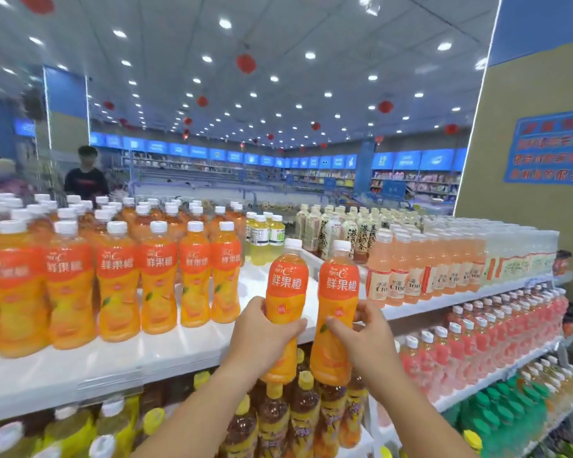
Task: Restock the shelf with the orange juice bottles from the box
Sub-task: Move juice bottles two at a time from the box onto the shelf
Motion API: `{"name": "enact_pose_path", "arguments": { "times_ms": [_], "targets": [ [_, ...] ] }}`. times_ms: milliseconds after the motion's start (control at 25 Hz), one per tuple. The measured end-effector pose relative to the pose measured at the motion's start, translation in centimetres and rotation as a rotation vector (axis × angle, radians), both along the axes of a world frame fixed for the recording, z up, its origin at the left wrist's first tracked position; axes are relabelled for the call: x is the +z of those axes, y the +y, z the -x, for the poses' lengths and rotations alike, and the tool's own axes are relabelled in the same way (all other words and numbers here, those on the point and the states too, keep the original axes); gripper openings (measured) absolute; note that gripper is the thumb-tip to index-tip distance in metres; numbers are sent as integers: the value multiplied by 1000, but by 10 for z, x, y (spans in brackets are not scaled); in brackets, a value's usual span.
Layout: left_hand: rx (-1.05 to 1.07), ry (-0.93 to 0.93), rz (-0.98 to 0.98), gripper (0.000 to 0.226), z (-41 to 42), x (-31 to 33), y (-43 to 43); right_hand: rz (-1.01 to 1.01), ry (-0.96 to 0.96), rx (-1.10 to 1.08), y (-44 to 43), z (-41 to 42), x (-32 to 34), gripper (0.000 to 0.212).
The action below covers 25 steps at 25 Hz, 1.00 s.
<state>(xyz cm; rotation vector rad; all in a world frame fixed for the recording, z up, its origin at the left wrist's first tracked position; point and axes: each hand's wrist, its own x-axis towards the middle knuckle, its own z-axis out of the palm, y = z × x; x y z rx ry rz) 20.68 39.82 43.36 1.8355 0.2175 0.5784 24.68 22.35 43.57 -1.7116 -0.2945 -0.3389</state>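
Both hands are closed around upright orange plastic juice bottles with white caps: left hand (263,332) holds one (283,302), right hand (361,328) another (336,312). Just beyond them lies the bare white shelf (192,345). Full bottles look heavy, rigid and smooth, so mid-body grips seem safest.

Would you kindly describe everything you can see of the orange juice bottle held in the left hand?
The left-hand bottle is clear plastic filled with orange juice, with a white screw cap and an orange wrap label bearing white characters. It stands nearly upright, tilted slightly, held in the air in front of the white top shelf. The left hand wraps its lower middle, fingers across the front. It stands just left of a matching bottle in the right hand.
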Motion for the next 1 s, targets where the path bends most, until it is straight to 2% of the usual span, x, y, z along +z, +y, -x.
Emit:
{"name": "enact_pose_path", "arguments": {
  "times_ms": [120, 600, 760, 1000],
  "targets": [
    [16, -12, 9, 44, -11, 8, 20, 1, -9, 49, 19, -20, 5, 31],
    [189, -46, -13, 51, -78, 15, 38, -18, -41, 206, 59, -120, 8, 30],
    [244, -65, -30, 50, -107, 6, 36, -40, -18, 274, 69, -161, -3, 34],
    [341, -112, 42, 41, -136, -8, 31, -115, -28, 385, 84, -200, -20, 40]
  ]
}}
